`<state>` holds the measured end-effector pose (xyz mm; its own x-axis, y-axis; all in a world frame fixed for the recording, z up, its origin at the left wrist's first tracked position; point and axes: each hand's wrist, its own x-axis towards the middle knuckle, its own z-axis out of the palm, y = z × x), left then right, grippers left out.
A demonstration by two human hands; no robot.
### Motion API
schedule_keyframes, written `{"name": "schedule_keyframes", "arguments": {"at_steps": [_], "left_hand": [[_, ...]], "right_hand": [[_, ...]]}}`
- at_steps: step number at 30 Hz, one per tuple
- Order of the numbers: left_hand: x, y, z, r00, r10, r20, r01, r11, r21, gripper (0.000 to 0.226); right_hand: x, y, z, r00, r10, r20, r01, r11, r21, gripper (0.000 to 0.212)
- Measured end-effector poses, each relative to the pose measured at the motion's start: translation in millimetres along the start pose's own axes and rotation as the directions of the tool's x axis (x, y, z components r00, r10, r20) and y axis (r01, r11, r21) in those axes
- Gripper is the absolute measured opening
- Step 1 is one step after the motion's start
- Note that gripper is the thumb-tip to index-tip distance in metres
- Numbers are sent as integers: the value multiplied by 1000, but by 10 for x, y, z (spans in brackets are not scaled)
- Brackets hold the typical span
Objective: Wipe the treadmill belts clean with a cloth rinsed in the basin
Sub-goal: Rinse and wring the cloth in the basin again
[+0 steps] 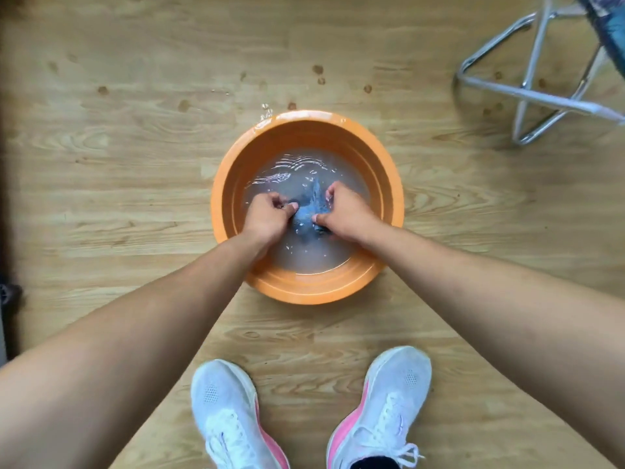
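An orange round basin (pixel 306 130) stands on the wooden floor, holding cloudy, rippling water. A grey-blue cloth (pixel 309 211) lies bunched in the water at its middle. My left hand (pixel 269 214) grips the cloth's left side with curled fingers. My right hand (pixel 346 213) grips its right side, thumb pressed on the fabric. Both hands are partly in the water. No treadmill is in view.
Water drops (pixel 267 111) and damp spots mark the floor behind the basin. A chrome-legged folding stool (pixel 537 93) stands at the upper right. My two white and pink shoes (pixel 230 411) are planted just in front of the basin.
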<state>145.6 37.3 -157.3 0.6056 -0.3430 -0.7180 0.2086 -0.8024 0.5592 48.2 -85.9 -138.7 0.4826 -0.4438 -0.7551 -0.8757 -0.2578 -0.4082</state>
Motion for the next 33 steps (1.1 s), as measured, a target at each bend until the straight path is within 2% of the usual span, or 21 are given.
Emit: {"name": "schedule_keyframes", "arguments": {"at_steps": [2, 5, 7, 8, 10, 12, 13, 15, 17, 18, 20, 22, 24, 26, 28, 31, 33], "left_hand": [[105, 30, 13, 1000, 13, -14, -11, 994, 111, 26], [158, 140, 11, 998, -3, -58, 12, 988, 152, 8], [173, 161, -33, 998, -13, -61, 23, 985, 170, 25], [175, 169, -75, 998, 10, -58, 0, 985, 175, 23], [197, 196, -173, 996, 76, -55, -66, 983, 170, 5], [240, 206, -292, 985, 173, -12, -171, 978, 123, 9], [233, 238, -351, 975, 217, 54, -221, 971, 86, 13], [203, 341, -457, 928, 291, 231, -294, 955, -24, 19], [199, 483, -546, 861, 371, 347, -357, 928, -106, 21], [190, 555, -581, 823, 422, 381, -403, 906, -133, 19], [168, 690, -650, 744, 537, 398, -540, 834, -115, 7], [151, 772, -691, 704, 625, 337, -652, 757, -40, 12], [159, 791, -705, 728, 644, 235, -663, 749, 3, 12], [217, 733, -694, 769, 610, 193, -628, 776, 49, 6], [269, 634, -665, 811, 549, 203, -578, 805, 132, 4], [276, 493, -576, 844, 476, 247, -529, 815, 237, 6], [239, 416, -512, 861, 426, 278, -495, 828, 264, 20]], "right_hand": [[86, 42, 3, 999, -43, -24, 39, 991, -127, 37], [190, 45, -11, 998, -51, -47, 42, 983, -176, 27], [234, 22, -30, 998, -59, -28, 51, 976, -211, 25], [259, 16, -55, 997, -76, 2, 75, 970, -233, 25], [290, 8, -128, 990, -113, 85, 133, 951, -280, 28], [331, 21, -214, 982, -133, 135, 167, 943, -288, 30], [340, 21, -259, 977, -160, 141, 195, 938, -287, 33], [314, -20, -359, 944, -295, 149, 326, 908, -263, 50], [266, -125, -453, 852, -494, 174, 522, 824, -218, 68], [258, -170, -486, 809, -561, 176, 587, 792, -170, 68], [276, -233, -534, 798, -582, 157, 595, 803, -48, 52], [301, -241, -561, 837, -522, 161, 524, 851, 37, 55], [282, -223, -532, 850, -503, 158, 504, 863, 36, 51], [264, -184, -482, 838, -528, 137, 539, 840, -61, 35], [255, -176, -443, 841, -531, 104, 541, 816, -203, 28], [303, -213, -434, 878, -470, 89, 456, 767, -451, 30], [350, -225, -410, 901, -424, 88, 401, 739, -541, 30]]}}
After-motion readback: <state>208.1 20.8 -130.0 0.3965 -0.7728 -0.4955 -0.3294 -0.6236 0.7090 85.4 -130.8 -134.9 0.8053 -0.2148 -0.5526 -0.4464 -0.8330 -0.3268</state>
